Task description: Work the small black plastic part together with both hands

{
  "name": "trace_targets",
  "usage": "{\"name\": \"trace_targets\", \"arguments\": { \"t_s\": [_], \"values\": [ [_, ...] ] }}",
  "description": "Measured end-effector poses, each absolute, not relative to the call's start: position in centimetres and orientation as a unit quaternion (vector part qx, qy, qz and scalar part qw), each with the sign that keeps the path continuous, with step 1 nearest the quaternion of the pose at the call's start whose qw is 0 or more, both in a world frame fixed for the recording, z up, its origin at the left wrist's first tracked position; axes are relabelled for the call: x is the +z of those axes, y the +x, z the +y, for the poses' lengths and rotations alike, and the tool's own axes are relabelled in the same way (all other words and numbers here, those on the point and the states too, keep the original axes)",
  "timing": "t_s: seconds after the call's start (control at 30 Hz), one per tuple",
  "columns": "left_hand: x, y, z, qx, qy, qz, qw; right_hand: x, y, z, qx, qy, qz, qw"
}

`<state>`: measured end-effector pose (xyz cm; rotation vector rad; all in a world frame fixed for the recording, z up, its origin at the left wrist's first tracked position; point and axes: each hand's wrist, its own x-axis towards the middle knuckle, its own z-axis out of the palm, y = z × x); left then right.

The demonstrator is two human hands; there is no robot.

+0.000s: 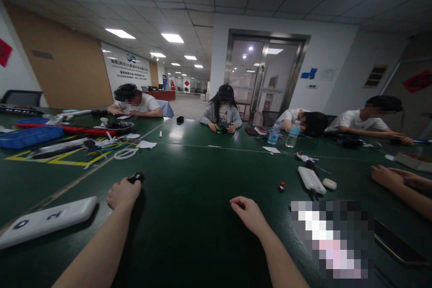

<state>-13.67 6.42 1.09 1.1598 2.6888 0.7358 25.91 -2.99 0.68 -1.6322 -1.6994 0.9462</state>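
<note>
At six o'clock on the green table (189, 234), left hand (124, 193) pinches a small black part (136, 177); right hand (248, 215) is half curled, cannot tell if it holds something.

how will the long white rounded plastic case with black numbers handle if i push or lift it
Probably stiff: the long white rounded plastic case keeps a straight outline. Its glossy surface suggests it may slip in the hand. Lying flat on the dark green table, it seems unlikely to roll or tip, and would likely slide if pushed.
</note>
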Motion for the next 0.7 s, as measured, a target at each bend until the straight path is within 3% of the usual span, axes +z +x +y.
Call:
{"name": "trace_targets", "arguments": {
  "t_s": [0.7],
  "values": [
    [0.67, -14.01, 6.67, 0.268, 0.388, 0.878, 0.085, 0.62, 25.92, -3.0, 0.354, -0.611, -0.641, 0.3]
  ]
}}
